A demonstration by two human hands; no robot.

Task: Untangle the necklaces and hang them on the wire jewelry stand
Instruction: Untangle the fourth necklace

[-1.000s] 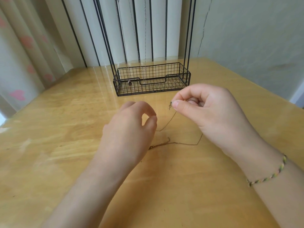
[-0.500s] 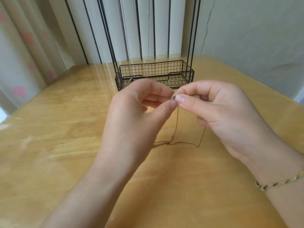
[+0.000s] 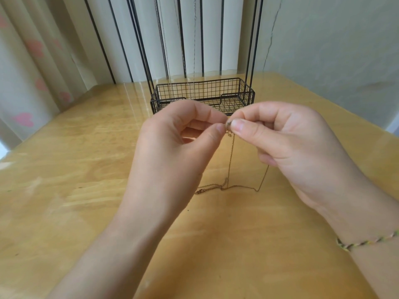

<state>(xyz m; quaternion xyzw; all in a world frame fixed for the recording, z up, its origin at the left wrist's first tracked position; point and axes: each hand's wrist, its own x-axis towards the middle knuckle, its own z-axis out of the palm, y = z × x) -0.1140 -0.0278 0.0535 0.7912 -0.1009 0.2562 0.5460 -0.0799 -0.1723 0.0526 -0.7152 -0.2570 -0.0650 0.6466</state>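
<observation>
Chains (image 3: 194, 29) hang on the wire jewelry stand (image 3: 203, 93) at twelve o'clock. Your left hand (image 3: 172, 147) and right hand (image 3: 287, 143) both pinch a necklace (image 3: 230, 165) not yet hung.

A shiny yellow wooden table (image 3: 64, 190) fills most of the room in view. Light shines off its far side. On the left hangs a pale curtain (image 3: 26, 83) with pink hearts. Behind the table stand tall white slats (image 3: 211, 39). On the right is a pale wall (image 3: 334, 50) with a thin crack (image 3: 272, 33) running down it.
</observation>
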